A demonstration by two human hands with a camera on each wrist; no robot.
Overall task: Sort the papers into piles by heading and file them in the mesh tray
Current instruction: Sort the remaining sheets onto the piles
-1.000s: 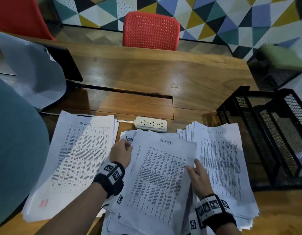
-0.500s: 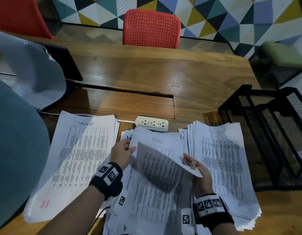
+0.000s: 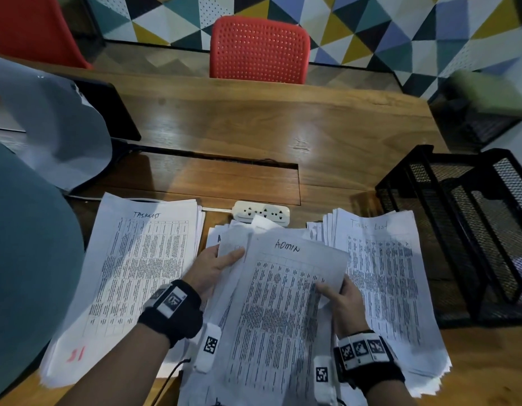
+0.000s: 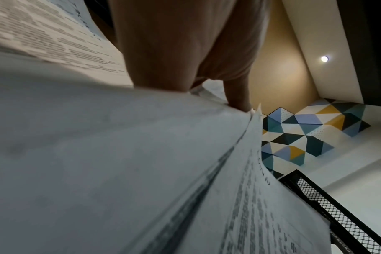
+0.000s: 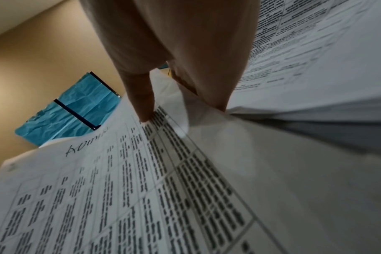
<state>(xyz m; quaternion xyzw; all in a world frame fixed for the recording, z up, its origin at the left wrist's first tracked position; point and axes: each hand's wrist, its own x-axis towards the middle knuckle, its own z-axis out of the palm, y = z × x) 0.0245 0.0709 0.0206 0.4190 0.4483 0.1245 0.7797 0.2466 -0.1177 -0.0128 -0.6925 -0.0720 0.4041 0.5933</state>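
Three piles of printed sheets lie at the desk's near edge. The left pile (image 3: 131,276) is headed "TASKLIST", the right pile (image 3: 391,282) "Task List". Between them is the "ADMIN" pile (image 3: 230,238). Its top ADMIN sheet (image 3: 283,306) is lifted off the pile, and my right hand (image 3: 340,300) pinches that sheet's right edge, thumb on the print (image 5: 141,106). My left hand (image 3: 213,269) grips the left edge of the middle pile's sheets, thumb on top (image 4: 237,96). The black mesh tray (image 3: 470,230) stands to the right of the piles.
A white power strip (image 3: 261,213) lies just behind the middle pile. A grey cloth and dark screen (image 3: 78,124) sit at the back left, a red chair (image 3: 258,49) beyond the desk. A teal rounded surface (image 3: 28,259) fills the left edge.
The right hand peeled the top ADMIN sheet up from its right edge, curling it, and now holds it flatter, higher over the middle pile. The left hand stayed on the pile's left edge.
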